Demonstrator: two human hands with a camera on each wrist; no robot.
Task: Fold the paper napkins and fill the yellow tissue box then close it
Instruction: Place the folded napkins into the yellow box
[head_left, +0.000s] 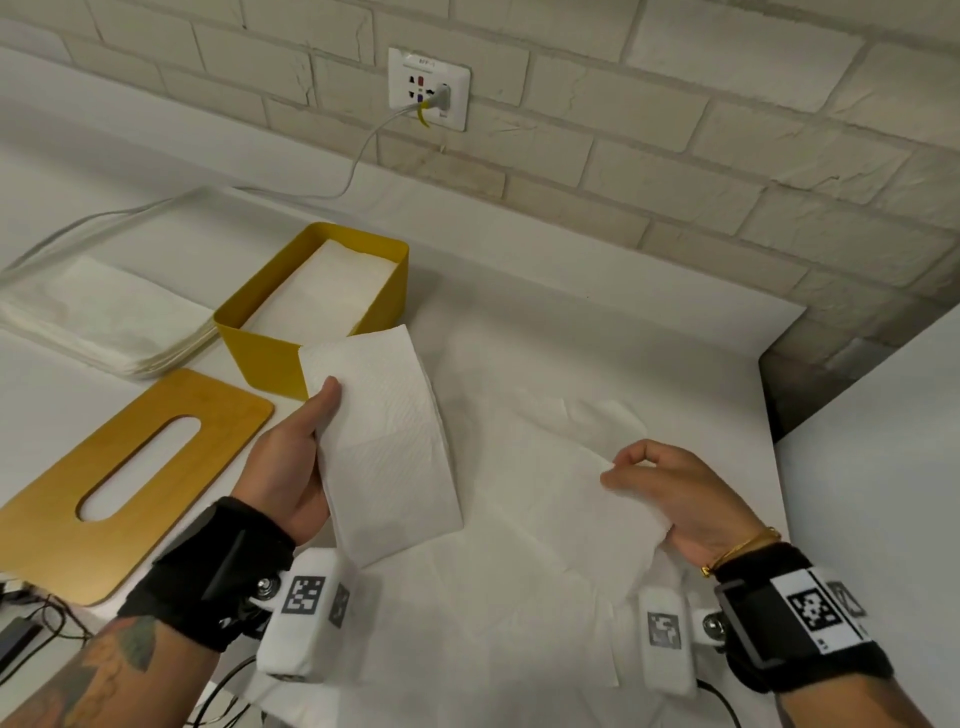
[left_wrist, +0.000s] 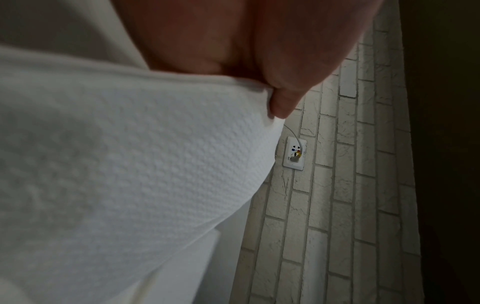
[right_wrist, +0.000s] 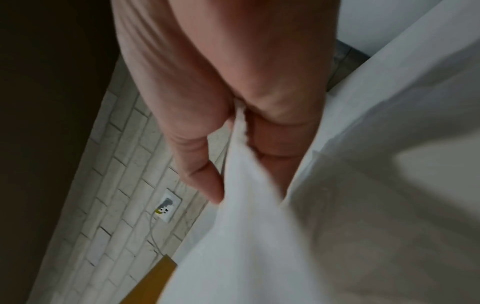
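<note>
My left hand (head_left: 296, 457) grips a folded white napkin (head_left: 384, 441) by its left edge, thumb on top, just in front of the yellow tissue box (head_left: 270, 353). The box stands without its lid and holds folded napkins (head_left: 327, 291). In the left wrist view the dimpled folded napkin (left_wrist: 130, 164) fills the frame under my thumb (left_wrist: 285, 98). My right hand (head_left: 670, 493) pinches the edge of an unfolded napkin (head_left: 561, 514) that lies spread on the table. The right wrist view shows that unfolded napkin (right_wrist: 246, 205) held between thumb and fingers.
The wooden lid (head_left: 119, 483) with its oval slot lies flat to the left of the box. A stack of unfolded napkins (head_left: 98, 317) sits at the far left. A brick wall carries a socket (head_left: 428, 88) with a white cable. The table's edge (head_left: 779, 364) is on the right.
</note>
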